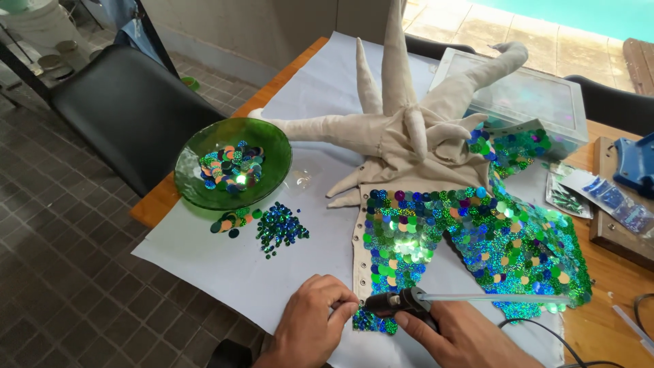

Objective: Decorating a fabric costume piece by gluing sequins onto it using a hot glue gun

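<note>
While right hand [456, 334] grips one glue gun [402, 302], left hand [315, 320] pinches its tip.

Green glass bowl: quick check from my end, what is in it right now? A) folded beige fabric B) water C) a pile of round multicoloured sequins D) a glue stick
C: the green glass bowl holds a heap of round shiny sequins in green, blue and orange, with more loose sequins lying on the pale sheet beside it.
</note>
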